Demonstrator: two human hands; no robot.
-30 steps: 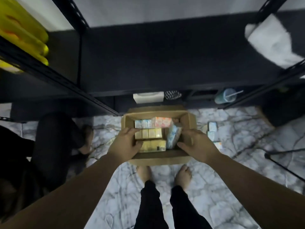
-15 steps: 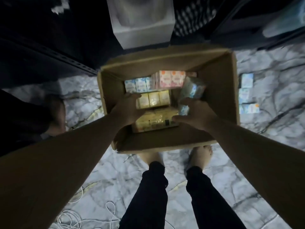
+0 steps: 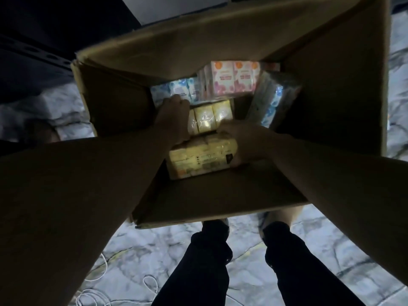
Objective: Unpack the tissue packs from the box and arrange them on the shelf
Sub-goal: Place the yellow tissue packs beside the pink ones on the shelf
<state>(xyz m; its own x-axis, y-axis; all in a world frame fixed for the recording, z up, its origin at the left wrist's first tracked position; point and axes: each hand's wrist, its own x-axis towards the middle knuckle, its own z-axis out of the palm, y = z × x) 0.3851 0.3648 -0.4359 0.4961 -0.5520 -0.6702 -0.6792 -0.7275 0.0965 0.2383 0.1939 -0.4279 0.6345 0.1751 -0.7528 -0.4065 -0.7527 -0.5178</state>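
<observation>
An open cardboard box [image 3: 220, 195] stands on the floor in front of my feet. Inside lie two yellow tissue packs, one near [image 3: 198, 161] and one farther [image 3: 209, 117]. Behind them are blue packs [image 3: 178, 88] and pink packs [image 3: 234, 80], and a blue pack [image 3: 272, 100] leans against the right wall. My left hand [image 3: 174, 120] reaches down at the left end of the farther yellow pack, fingers curled over it. At the right end of the near yellow pack, my right hand [image 3: 245, 141] grips it with the thumb on top.
A white box [image 3: 176, 9] sits on the lowest shelf level just behind the cardboard box. The dark shelf frame [image 3: 33, 51] runs along the left. On the marble floor a white cable [image 3: 95, 292] lies at the lower left beside my legs [image 3: 209, 261].
The view has dropped much closer to the box. Both hands went deeper inside; my right hand left the leaning blue pack and took the near yellow pack.
</observation>
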